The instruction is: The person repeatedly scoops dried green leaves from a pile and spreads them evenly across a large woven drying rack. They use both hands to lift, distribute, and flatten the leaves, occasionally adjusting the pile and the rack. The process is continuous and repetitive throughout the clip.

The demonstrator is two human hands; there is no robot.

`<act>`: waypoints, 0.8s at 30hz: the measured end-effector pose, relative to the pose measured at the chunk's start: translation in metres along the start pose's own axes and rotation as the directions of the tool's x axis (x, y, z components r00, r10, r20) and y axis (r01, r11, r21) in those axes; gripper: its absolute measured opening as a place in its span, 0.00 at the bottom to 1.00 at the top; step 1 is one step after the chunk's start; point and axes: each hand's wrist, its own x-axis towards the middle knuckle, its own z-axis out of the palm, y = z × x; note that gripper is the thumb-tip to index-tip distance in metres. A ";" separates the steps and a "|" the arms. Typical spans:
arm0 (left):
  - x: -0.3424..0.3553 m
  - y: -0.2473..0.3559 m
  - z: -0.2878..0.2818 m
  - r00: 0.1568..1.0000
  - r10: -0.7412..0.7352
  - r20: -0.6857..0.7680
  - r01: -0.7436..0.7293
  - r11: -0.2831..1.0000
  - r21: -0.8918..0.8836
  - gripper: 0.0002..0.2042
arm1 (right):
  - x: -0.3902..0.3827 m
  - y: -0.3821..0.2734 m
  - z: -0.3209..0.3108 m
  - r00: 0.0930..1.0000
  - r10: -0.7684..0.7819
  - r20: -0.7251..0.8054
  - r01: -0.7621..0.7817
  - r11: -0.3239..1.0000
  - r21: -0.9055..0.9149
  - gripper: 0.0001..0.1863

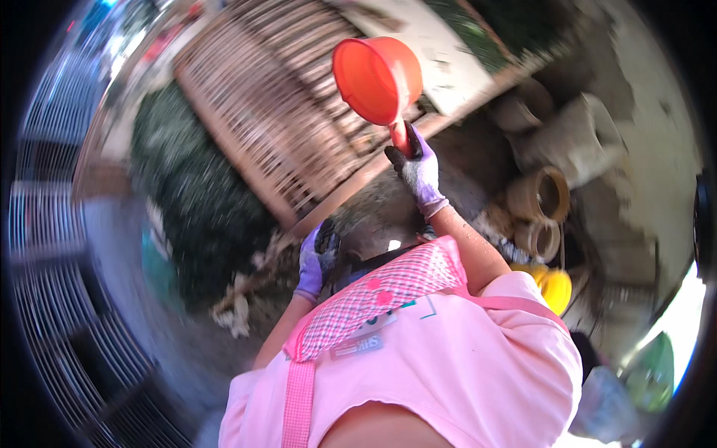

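Note:
My right hand (420, 173), in a purple and white glove with dark fingers, is closed round the handle of an orange-red plastic dipper (377, 81). The dipper is held out ahead of me, its round bowl tilted so that the inside shows. My left hand (312, 259), gloved the same way, hangs low in front of my apron (396, 287). Its fingers are loosely curved and apart, and I see nothing in them. Beside it, just past the apron, is a dark shape that I cannot make out.
A slatted wooden frame (261, 97) lies ahead, with a white board (441, 60) beyond it. Dark green netting or foliage (198, 201), blurred, lies left. Several clay pots (539, 196) stand right, near a yellow object (553, 287). Metal bars (48, 216) line the far left.

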 end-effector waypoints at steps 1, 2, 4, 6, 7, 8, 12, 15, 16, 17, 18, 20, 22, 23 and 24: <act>0.021 0.011 0.024 0.995 0.038 0.089 -0.036 0.999 -0.015 0.17 | 0.017 0.028 -0.039 0.984 -0.052 -0.170 0.071 0.991 0.111 0.32; 0.041 0.024 0.053 0.984 0.071 0.162 -0.068 0.997 -0.026 0.17 | 0.035 0.066 -0.078 0.941 -0.096 -0.326 0.168 0.965 0.203 0.31; 0.079 0.074 0.111 0.956 0.085 0.281 -0.056 0.992 -0.109 0.18 | 0.052 0.105 -0.164 0.900 0.093 -0.427 0.112 0.896 0.430 0.27; 0.125 0.098 0.170 0.854 0.308 0.419 -0.407 0.897 0.171 0.18 | 0.072 0.156 -0.243 0.840 0.292 -0.458 -0.022 0.861 0.509 0.24; 0.144 0.121 0.209 0.892 0.204 0.403 -0.254 0.964 0.074 0.19 | 0.083 0.197 -0.280 0.785 0.388 -0.483 -0.058 0.822 0.566 0.22; 0.161 0.123 0.240 0.910 0.239 0.338 -0.271 0.961 0.049 0.26 | 0.091 0.237 -0.311 0.728 0.469 -0.499 -0.082 0.783 0.617 0.20; 0.246 0.161 0.340 0.856 0.257 0.448 -0.515 0.510 0.689 0.44 | 0.106 0.416 -0.430 0.483 0.676 -0.557 -0.297 0.725 0.622 0.20; 0.277 0.142 0.369 0.866 -0.050 0.498 -0.477 0.214 0.852 0.39 | 0.119 0.503 -0.516 0.280 0.617 -0.735 -0.288 0.785 0.549 0.22; 0.278 0.135 0.379 0.878 -0.147 0.455 -0.458 0.013 0.889 0.36 | 0.118 0.537 -0.551 0.237 0.607 -0.758 -0.297 0.789 0.538 0.24; 0.281 0.124 0.383 0.883 -0.075 0.463 -0.465 -0.010 0.885 0.34 | 0.122 0.555 -0.578 0.183 0.573 -0.799 -0.372 0.792 0.484 0.23; 0.280 0.113 0.382 0.891 -0.011 0.454 -0.454 -0.036 0.890 0.32 | 0.131 0.560 -0.602 0.157 0.547 -0.822 -0.511 0.757 0.407 0.23; 0.276 0.099 0.376 0.913 -0.134 0.385 -0.405 -0.185 0.896 0.30 | 0.151 0.563 -0.636 0.153 0.559 -0.815 -0.759 0.595 0.266 0.22; 0.267 0.095 0.359 0.872 0.059 0.485 -0.468 -0.185 0.864 0.29 | 0.178 0.557 -0.651 0.183 0.649 -0.738 -0.884 0.437 0.165 0.22; 0.264 0.104 0.360 0.869 0.071 0.489 -0.476 -0.144 0.867 0.29 | 0.186 0.568 -0.658 0.178 0.683 -0.708 -0.929 0.354 0.107 0.23; 0.262 0.119 0.364 0.866 0.089 0.492 -0.483 -0.100 0.870 0.28 | 0.194 0.581 -0.664 0.172 0.716 -0.677 -0.962 0.271 0.042 0.24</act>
